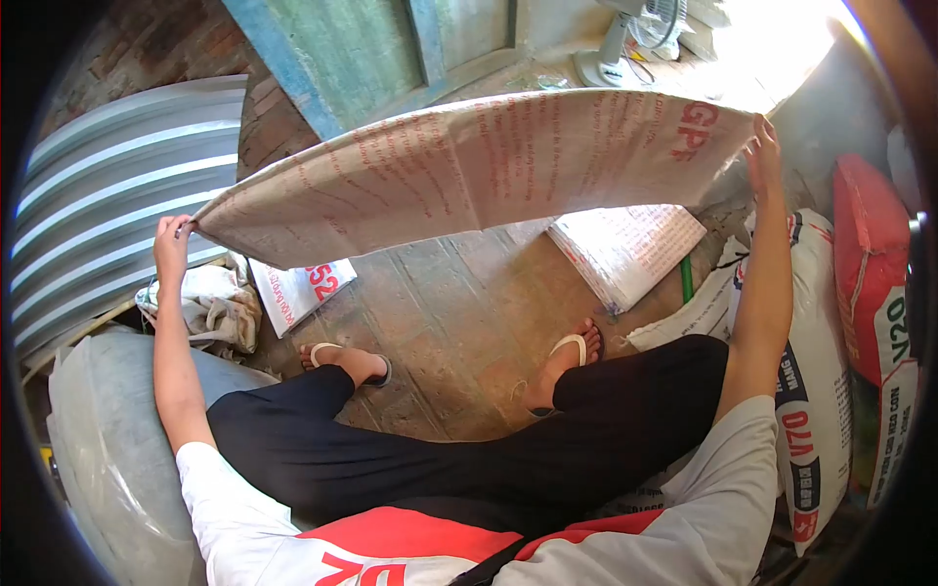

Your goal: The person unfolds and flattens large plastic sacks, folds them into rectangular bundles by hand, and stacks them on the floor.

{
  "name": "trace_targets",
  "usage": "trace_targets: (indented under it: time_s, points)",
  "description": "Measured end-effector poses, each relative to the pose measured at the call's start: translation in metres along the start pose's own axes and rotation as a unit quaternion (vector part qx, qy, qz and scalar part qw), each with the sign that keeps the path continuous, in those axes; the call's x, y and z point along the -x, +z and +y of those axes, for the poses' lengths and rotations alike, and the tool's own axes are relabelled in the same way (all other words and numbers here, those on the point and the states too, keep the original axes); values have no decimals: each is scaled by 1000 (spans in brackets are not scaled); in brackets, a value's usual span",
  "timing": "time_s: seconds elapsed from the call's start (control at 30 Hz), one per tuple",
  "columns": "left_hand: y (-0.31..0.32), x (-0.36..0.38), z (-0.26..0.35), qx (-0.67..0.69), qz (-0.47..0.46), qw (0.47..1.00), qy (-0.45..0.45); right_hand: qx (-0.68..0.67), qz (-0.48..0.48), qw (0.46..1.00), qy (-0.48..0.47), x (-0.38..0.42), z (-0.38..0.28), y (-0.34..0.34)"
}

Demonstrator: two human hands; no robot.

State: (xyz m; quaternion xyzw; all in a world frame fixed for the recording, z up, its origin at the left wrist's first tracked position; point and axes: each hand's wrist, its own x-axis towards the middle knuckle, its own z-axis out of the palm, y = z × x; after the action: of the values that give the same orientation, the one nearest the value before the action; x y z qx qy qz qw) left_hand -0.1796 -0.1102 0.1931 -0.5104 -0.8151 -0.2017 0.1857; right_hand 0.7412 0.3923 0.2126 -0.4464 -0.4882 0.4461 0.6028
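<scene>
A long woven feed sack with faded red printing is stretched out in the air between my two hands. My left hand is closed on its left end, with a small dark thing at the fingers that I cannot make out. At the opposite end, my right hand pinches the corner near the large red letters. Below the sack, a flat stack of printed sacks lies on the floor to the right. Another white sack with red figures lies on the left, partly covered by the held one.
Corrugated metal sheet leans on the left, above a crumpled cloth bundle and a grey plastic-covered bulk. Full feed sacks and a red sack stand right. A fan stands behind, near a blue-green door.
</scene>
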Motion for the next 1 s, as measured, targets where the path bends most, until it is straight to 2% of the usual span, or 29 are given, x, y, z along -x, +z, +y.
trace_targets:
  time_s: [0.07,0.23,0.3,0.37,0.43,0.57,0.67,0.77,0.83,0.9,1.0]
  points:
    - [-3,1,6,-10,19,1000,6,15,-11,1000,-1,-1,-11,1]
    - [-7,-7,15,-47,121,992,-9,-62,-115,987,-90,-40,-30,-40]
    - [-6,-10,13,-45,168,985,-25,9,-167,973,-156,-90,-30,-70]
    - [-1,-14,4,-39,211,975,-63,-177,-177,961,-116,-58,-60,-37]
    - [-1,-19,0,-31,240,966,-91,-218,-207,946,-119,-41,-82,-15]
    - [-11,-30,19,7,273,957,-96,-218,-279,931,-88,-44,-97,-6]
    - [-10,-46,47,110,320,941,-12,-148,-317,931,-106,-43,-99,9]
    - [-13,-64,92,93,323,938,86,-33,-233,962,-142,36,-131,96]
    - [-22,-69,147,139,315,929,136,210,-235,898,-308,41,-134,122]
    - [-27,-66,195,167,300,924,169,320,-257,839,-358,69,-151,156]
    - [-35,-53,250,190,270,918,220,224,-360,866,-264,122,-164,210]
